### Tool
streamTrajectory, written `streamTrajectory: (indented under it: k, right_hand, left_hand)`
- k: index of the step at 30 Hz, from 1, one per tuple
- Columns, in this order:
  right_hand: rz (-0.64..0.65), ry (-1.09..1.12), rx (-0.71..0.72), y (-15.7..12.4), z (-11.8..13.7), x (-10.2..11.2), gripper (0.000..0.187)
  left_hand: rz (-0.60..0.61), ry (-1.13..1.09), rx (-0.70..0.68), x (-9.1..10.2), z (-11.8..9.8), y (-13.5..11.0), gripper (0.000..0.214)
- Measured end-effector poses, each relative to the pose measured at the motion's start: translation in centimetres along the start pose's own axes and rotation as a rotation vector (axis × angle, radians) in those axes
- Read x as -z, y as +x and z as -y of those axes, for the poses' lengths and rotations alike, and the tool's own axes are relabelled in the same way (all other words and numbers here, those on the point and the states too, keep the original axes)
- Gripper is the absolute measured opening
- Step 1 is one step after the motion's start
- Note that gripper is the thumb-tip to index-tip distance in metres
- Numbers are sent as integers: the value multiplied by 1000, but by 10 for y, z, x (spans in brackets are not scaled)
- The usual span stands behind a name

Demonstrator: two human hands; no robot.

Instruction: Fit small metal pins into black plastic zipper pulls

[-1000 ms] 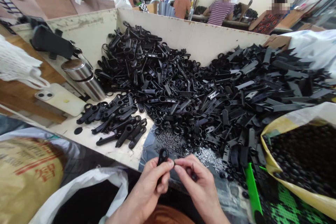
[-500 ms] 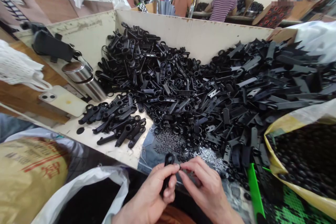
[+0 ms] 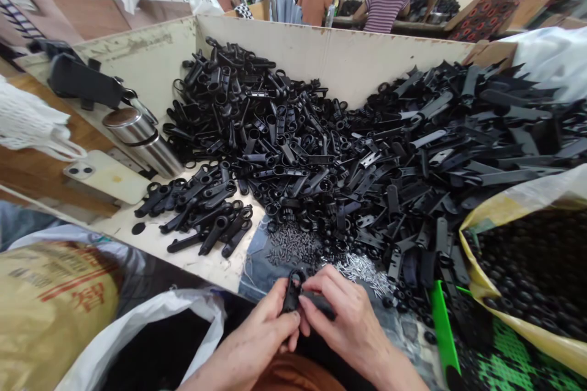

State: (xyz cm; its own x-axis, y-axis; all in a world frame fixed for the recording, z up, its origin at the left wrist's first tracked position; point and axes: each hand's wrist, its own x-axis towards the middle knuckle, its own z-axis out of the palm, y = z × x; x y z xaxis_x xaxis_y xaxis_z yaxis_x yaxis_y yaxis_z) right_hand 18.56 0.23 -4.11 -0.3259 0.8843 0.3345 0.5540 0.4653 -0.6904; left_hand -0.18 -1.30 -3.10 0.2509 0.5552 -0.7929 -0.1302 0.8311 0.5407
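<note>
My left hand (image 3: pixel 270 324) is closed around a black plastic part with a ring-shaped end (image 3: pixel 292 293), held low in front of me. The ring points away from me. My right hand (image 3: pixel 343 311) meets it from the right, its thumb and fingers pinched on a dark flat piece (image 3: pixel 320 304) beside the ring. Whether that piece is joined to the part I cannot tell. Just beyond my hands lie a heap of small dark screws (image 3: pixel 291 243) and a scatter of silvery pins (image 3: pixel 364 272) on a dark cloth (image 3: pixel 254 269).
Ringed black parts (image 3: pixel 275 116) and flat black strips (image 3: pixel 486 128) are piled behind. Similar parts (image 3: pixel 211 214) lie at left near a phone (image 3: pixel 107 176) and a steel flask (image 3: pixel 142 140). A green crate (image 3: pixel 444 330) and a yellow-edged sack (image 3: pixel 472 256) stand right. Several people sit beyond.
The ringed part has turned in my left hand, so more of its face shows. My right hand has moved slightly left and lower, and a dark flat piece now shows under its fingers.
</note>
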Motion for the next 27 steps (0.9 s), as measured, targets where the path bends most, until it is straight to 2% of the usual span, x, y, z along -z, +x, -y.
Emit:
streamTrajectory:
  k: [2, 6, 9, 11, 14, 17, 21, 27]
  right_hand:
    - [14, -17, 6, 2, 2, -1, 10]
    - [45, -32, -21, 3, 5, -2, 13]
    - [86, -14, -64, 4, 8, -3, 17]
    - [96, 10, -92, 4, 10, -4, 20]
    - [92, 33, -99, 3, 13, -7, 25]
    - [96, -7, -65, 0, 14, -11, 28]
    - [98, -42, -26, -4, 14, -13, 30]
    - [148, -80, 71, -4, 16, -7, 24]
  left_hand:
    - [-10, 102, -41, 4, 4, 3, 87]
    - [-49, 238, -148, 13, 14, 10, 72]
    - [-156, 256, -258, 13, 13, 10, 62]
    - [-209, 286, -281, 11, 9, 8, 58]
    - [-156, 305, -291, 9, 5, 6, 50]
    - [-73, 279, -369, 13, 8, 7, 32]
    - [-58, 355, -419, 18, 11, 9, 11]
    - [7, 434, -517, 20, 8, 7, 13]
